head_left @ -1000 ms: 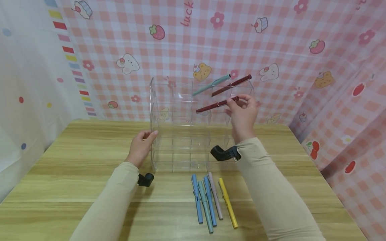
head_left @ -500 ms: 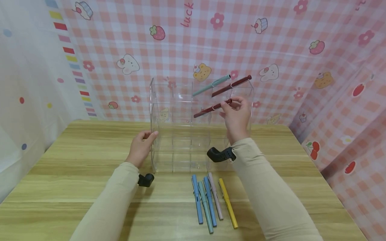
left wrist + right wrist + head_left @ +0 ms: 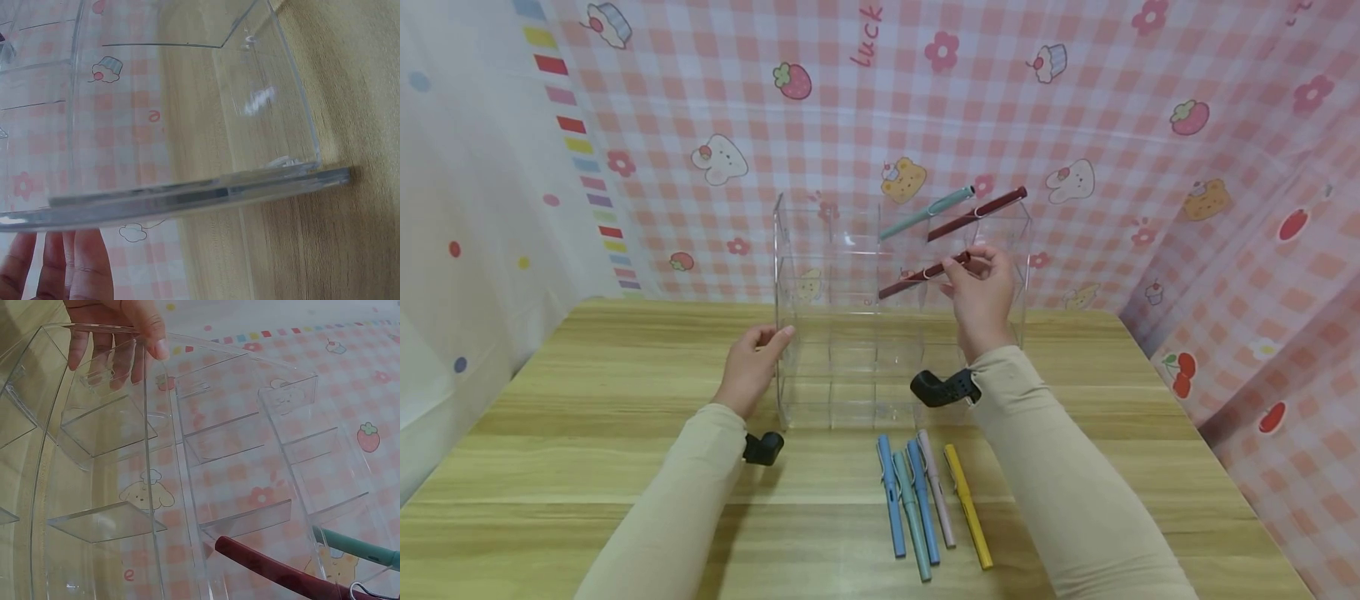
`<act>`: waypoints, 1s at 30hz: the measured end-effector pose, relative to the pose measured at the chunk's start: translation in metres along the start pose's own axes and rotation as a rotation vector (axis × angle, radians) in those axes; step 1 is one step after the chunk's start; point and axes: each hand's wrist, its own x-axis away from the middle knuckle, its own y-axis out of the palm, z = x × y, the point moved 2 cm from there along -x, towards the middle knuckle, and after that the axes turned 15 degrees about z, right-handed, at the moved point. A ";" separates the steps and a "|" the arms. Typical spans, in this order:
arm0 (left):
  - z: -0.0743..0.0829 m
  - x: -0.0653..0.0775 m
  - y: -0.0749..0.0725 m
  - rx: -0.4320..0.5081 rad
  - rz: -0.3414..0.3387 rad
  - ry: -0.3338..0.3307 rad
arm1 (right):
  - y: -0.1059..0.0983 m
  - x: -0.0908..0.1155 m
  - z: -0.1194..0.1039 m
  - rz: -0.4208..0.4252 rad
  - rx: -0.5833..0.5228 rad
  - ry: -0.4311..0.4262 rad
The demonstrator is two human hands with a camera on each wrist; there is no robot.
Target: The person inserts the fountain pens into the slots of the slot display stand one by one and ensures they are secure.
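Note:
A clear acrylic compartment rack (image 3: 777,292) stands upright on the table. My left hand (image 3: 751,367) grips its left side wall, thumb in front and fingers behind, as the right wrist view shows. My right hand (image 3: 985,302) pinches a dark red pen (image 3: 910,282) by its clip end in front of the rack's second row. The pen slants down to the left; in the right wrist view its free end (image 3: 234,550) is close to a clear divider. In the top row rest a teal pen (image 3: 925,214) and another dark red pen (image 3: 976,214), both tilted.
Several pens lie on the wooden table (image 3: 587,483) before the rack: blue ones (image 3: 891,500), a green one (image 3: 913,521), a pale pink one (image 3: 937,496) and a yellow one (image 3: 968,508). A pink checked cloth (image 3: 850,125) hangs behind.
My right hand has moved left and slightly down with the dark red pen, bringing its free end lower, toward the rack's second row. My left hand stays on the side wall.

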 end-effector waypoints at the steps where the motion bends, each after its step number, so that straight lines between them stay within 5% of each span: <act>1: 0.000 0.000 0.000 0.001 0.002 0.000 | 0.000 0.000 0.000 0.000 -0.002 0.000; 30: 0.000 0.000 0.001 0.007 0.008 0.006 | -0.006 0.003 0.005 0.004 0.081 -0.073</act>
